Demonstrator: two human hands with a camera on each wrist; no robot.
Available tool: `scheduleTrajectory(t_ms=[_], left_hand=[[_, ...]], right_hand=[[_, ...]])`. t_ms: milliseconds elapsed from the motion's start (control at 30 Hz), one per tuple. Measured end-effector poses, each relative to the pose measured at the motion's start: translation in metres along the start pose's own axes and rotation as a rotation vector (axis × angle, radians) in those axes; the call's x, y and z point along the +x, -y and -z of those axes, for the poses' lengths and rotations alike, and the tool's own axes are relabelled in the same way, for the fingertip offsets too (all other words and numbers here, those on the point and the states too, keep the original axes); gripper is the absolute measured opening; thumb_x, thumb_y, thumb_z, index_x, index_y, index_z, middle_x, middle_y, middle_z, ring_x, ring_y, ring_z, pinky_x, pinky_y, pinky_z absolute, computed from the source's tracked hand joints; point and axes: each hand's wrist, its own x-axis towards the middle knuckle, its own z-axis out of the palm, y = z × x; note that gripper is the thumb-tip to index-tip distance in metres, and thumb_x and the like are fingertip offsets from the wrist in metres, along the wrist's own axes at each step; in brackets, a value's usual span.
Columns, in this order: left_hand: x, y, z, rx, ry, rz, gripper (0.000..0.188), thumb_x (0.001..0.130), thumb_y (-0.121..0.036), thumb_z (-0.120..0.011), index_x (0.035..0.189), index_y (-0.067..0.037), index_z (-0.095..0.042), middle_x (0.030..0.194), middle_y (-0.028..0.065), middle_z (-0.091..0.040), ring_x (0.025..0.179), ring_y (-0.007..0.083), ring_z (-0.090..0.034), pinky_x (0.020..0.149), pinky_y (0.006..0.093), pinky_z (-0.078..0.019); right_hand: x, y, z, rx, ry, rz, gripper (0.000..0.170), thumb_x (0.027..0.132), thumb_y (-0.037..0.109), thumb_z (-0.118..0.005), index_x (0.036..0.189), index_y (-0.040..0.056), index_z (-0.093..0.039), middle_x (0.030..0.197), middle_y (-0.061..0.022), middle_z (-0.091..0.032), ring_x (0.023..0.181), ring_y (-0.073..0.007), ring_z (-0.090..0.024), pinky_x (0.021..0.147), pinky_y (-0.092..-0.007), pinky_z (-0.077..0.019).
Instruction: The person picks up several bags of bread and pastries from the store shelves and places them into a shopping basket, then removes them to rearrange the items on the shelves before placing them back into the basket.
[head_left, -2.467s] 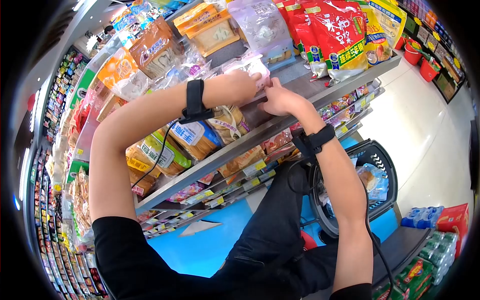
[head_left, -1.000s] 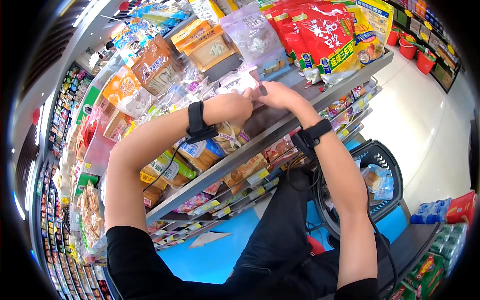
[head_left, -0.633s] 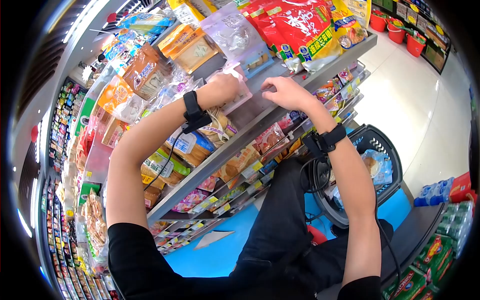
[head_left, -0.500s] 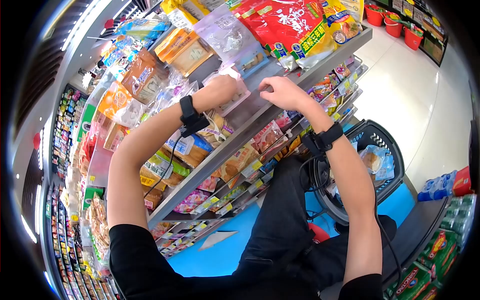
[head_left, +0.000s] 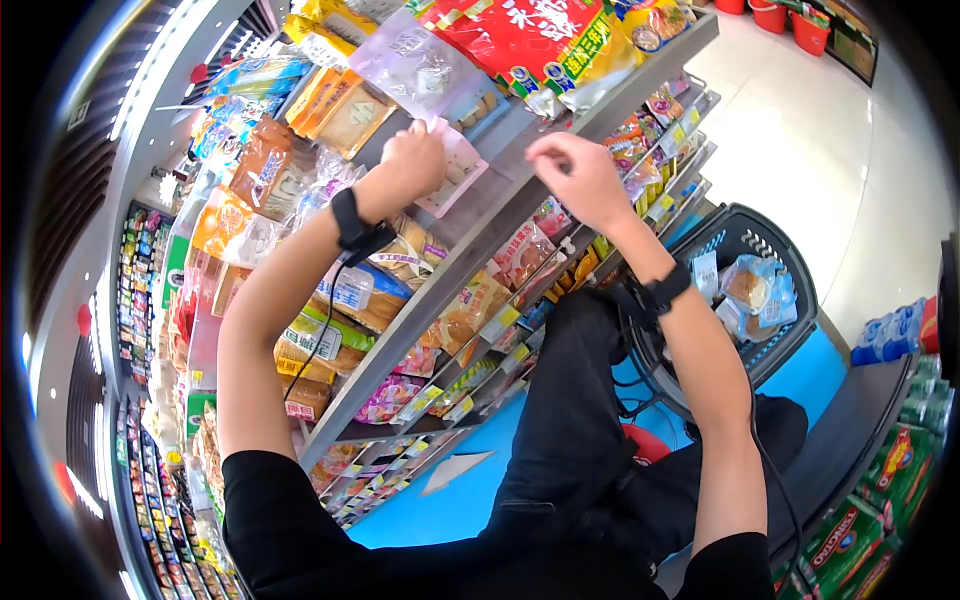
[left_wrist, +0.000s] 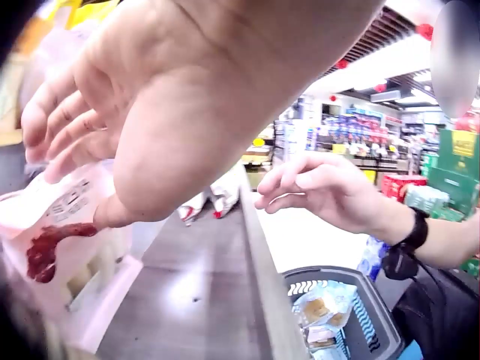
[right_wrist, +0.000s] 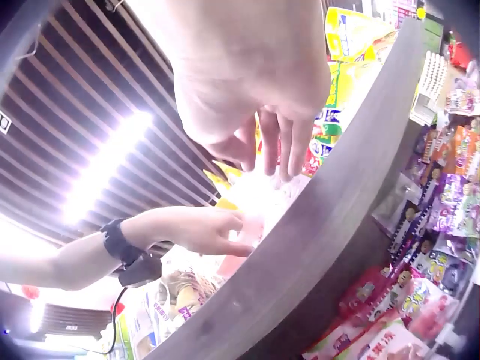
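A pink pouch [head_left: 460, 168] with a clear window stands on the grey shelf [head_left: 505, 185], close to its front edge. My left hand [head_left: 413, 162] is at the pouch's upper left. In the left wrist view its thumb touches the front of the pouch [left_wrist: 56, 251], while the other fingers extend loosely by the top edge. My right hand [head_left: 585, 178] hovers beside the shelf edge, fingers loosely bent and holding nothing. A lilac pouch [head_left: 425, 65] stands just behind the pink one. Packaged bread [head_left: 375, 295] lies to the left along the shelf.
Red and yellow bags [head_left: 545, 45] fill the shelf's far right. Lower shelves hold small snack packets [head_left: 390, 400]. A black shopping basket [head_left: 790, 260] with packaged food [head_left: 760, 295] stands at my right knee. A cable [head_left: 318, 350] hangs from the left wrist strap.
My right hand has come away from the pink pouch and moved right. The left hand has loosened and stays at the pouch, which stands on the shelf. The head view has shifted.
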Motion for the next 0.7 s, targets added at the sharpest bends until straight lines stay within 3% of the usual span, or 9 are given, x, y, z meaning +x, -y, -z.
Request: scheduleTrajectory(t_ms=[100, 200, 233, 267, 400, 433, 533, 667, 700], left_hand=[[-0.041, -0.03, 0.046, 0.072, -0.245, -0.049, 0.047, 0.088, -0.038, -0.063, 0.106, 0.004, -0.063, 0.109, 0.0214, -0.059, 0.091, 0.0313, -0.065, 0.068, 0.0394, -0.0562], [-0.096, -0.077, 0.082, -0.198, -0.383, -0.252, 0.03, 0.09, -0.028, -0.061, 0.093, 0.001, -0.056, 0.09, 0.016, -0.057, 0.086, 0.0314, -0.063, 0.061, 0.0389, -0.0537], [-0.116, -0.094, 0.085, -0.233, -0.253, -0.398, 0.025, 0.089, -0.025, -0.062, 0.086, -0.002, -0.054, 0.083, 0.0133, -0.053, 0.079, 0.0289, -0.06, 0.061, 0.0394, -0.0509], [-0.131, -0.108, 0.089, -0.28, -0.3, -0.704, 0.024, 0.087, -0.025, -0.064, 0.083, -0.004, -0.052, 0.08, 0.0107, -0.05, 0.073, 0.0261, -0.057, 0.063, 0.0385, -0.0488], [-0.19, -0.16, 0.044, -0.564, 0.211, -0.867, 0.025, 0.086, -0.027, -0.066, 0.09, -0.005, -0.056, 0.082, 0.0093, -0.055, 0.079, 0.0258, -0.061, 0.066, 0.0367, -0.0502], [-0.191, -0.175, 0.034, -0.597, 0.261, -0.871, 0.025, 0.086, -0.028, -0.065, 0.089, -0.004, -0.056, 0.083, 0.0105, -0.057, 0.079, 0.0273, -0.062, 0.067, 0.0373, -0.0511], [-0.186, -0.217, 0.013, -0.698, 0.379, -0.854, 0.028, 0.088, -0.029, -0.063, 0.089, -0.002, -0.057, 0.084, 0.0144, -0.061, 0.08, 0.0323, -0.065, 0.069, 0.0407, -0.0528], [-0.134, -0.304, -0.027, -0.943, 0.243, -0.719, 0.028, 0.09, -0.028, -0.059, 0.092, 0.0, -0.059, 0.087, 0.0193, -0.063, 0.083, 0.0399, -0.063, 0.073, 0.0486, -0.0519], [-0.118, -0.328, -0.039, -0.987, 0.253, -0.663, 0.027, 0.089, -0.027, -0.06, 0.089, -0.001, -0.058, 0.088, 0.0186, -0.064, 0.087, 0.0391, -0.063, 0.074, 0.048, -0.0509]], right_hand=[[-0.048, -0.026, 0.047, 0.012, -0.207, -0.132, 0.011, 0.09, 0.007, -0.058, 0.093, -0.0005, -0.066, 0.084, -0.0052, -0.068, 0.078, -0.0119, -0.064, 0.071, -0.0247, -0.0511], [-0.119, -0.086, 0.108, 0.119, -0.325, -0.46, 0.013, 0.09, 0.011, -0.058, 0.091, 0.0008, -0.066, 0.081, -0.0053, -0.068, 0.072, -0.011, -0.063, 0.064, -0.025, -0.0498], [-0.145, -0.096, 0.127, 0.034, -0.334, -0.559, 0.014, 0.09, 0.013, -0.058, 0.092, 0.0007, -0.066, 0.081, -0.0057, -0.068, 0.07, -0.0112, -0.063, 0.062, -0.0253, -0.0495], [-0.181, -0.104, 0.145, -0.054, -0.339, -0.677, 0.016, 0.09, 0.014, -0.058, 0.092, 0.0005, -0.065, 0.08, -0.0061, -0.068, 0.068, -0.0114, -0.063, 0.06, -0.0257, -0.0493], [-0.318, -0.134, 0.213, -0.061, -0.358, -1.044, 0.022, 0.089, 0.02, -0.059, 0.092, -0.0001, -0.065, 0.083, -0.0076, -0.068, 0.058, -0.0137, -0.061, 0.052, -0.0272, -0.0472], [-0.34, -0.126, 0.225, -0.105, -0.368, -1.146, 0.023, 0.094, 0.022, -0.051, 0.1, 0.0033, -0.064, 0.085, -0.0061, -0.067, 0.062, -0.013, -0.062, 0.055, -0.0244, -0.0468], [-0.398, -0.132, 0.248, -0.122, -0.605, -1.442, 0.028, 0.089, 0.023, -0.057, 0.102, -0.0009, -0.064, 0.082, -0.0093, -0.067, 0.057, -0.0163, -0.062, 0.049, -0.0284, -0.05], [-0.384, -0.129, 0.24, 0.03, -0.559, -1.177, 0.027, 0.093, 0.024, -0.053, 0.104, -0.0001, -0.06, 0.085, -0.0098, -0.067, 0.059, -0.0165, -0.063, 0.05, -0.0284, -0.0501], [-0.381, -0.131, 0.236, 0.032, -0.502, -1.209, 0.026, 0.094, 0.023, -0.052, 0.104, 0.0002, -0.06, 0.086, -0.0096, -0.067, 0.059, -0.0163, -0.063, 0.051, -0.0283, -0.0501]])
